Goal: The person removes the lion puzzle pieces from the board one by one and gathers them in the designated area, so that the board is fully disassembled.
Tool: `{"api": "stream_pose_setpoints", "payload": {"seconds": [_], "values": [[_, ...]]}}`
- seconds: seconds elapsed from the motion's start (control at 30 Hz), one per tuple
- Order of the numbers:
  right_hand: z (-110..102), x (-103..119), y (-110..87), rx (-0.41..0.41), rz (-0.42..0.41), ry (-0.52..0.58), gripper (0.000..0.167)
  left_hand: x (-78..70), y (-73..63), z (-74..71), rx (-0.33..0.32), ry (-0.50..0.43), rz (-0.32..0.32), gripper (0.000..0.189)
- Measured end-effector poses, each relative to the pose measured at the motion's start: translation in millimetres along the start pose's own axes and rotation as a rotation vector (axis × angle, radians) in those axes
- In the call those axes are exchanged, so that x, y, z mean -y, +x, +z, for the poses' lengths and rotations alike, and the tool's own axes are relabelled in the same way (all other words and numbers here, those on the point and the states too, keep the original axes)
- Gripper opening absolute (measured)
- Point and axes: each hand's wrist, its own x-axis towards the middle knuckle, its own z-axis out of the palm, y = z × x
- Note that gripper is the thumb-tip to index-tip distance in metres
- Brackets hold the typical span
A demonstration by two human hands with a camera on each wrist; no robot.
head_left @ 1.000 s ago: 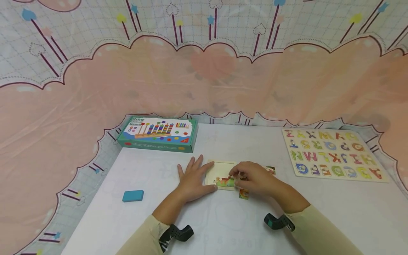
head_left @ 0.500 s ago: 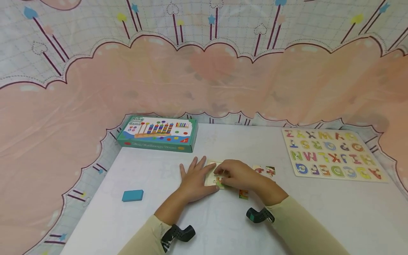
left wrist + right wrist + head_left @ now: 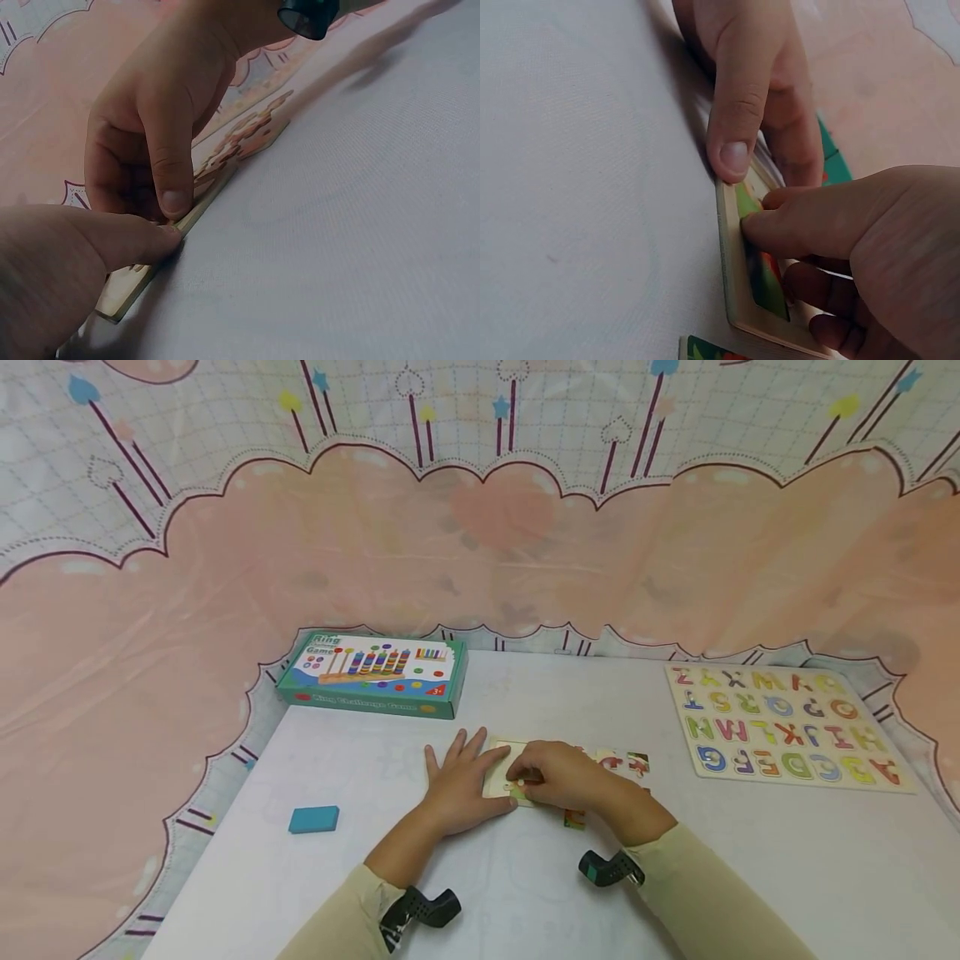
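A shallow wooden puzzle tray (image 3: 516, 745) lies on the table between my hands. My left hand (image 3: 459, 785) lies with fingers spread at its left side, the thumb pressing on the near rim. Bent over the tray is my right hand (image 3: 562, 775), its thumb and curled fingers at a green-and-red puzzle piece (image 3: 745, 199) inside the near edge. More green and red picture (image 3: 767, 283) shows along that edge in the right wrist view. My right fingers cover much of the tray. Several loose puzzle pieces (image 3: 637, 765) lie to its right, one (image 3: 574, 819) nearer me.
A green Ring Challenge Game box (image 3: 371, 675) stands at the back left. A blue block (image 3: 313, 819) lies left of my left hand. At the right is an alphabet board (image 3: 787, 727) with colourful letters. A patterned cloth (image 3: 480, 560) hangs behind the table.
My right hand has moved left from the tray's right edge to over its middle, uncovering loose pieces at the right. Since half a second ago it has barely shifted. My left hand stays nearly still.
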Motion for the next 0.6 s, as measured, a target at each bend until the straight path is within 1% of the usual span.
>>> {"api": "stream_pose_setpoints", "payload": {"seconds": [0.27, 0.5, 0.6], "values": [[-3.8, 1.3, -0.2, 0.032, -0.01, 0.006, 0.027, -1.2, -0.6, 0.3, -0.004, -0.005, -0.003, 0.079], [-2.3, 0.3, -0.1, 0.033, -0.007, 0.0, 0.029, -0.8, -0.4, 1.4, -0.005, -0.005, -0.012, 0.079], [-1.6, -0.6, -0.4, 0.029, -0.01, 0.0, 0.029, -0.8, -0.7, 1.8, -0.016, -0.007, -0.008, 0.079]]}}
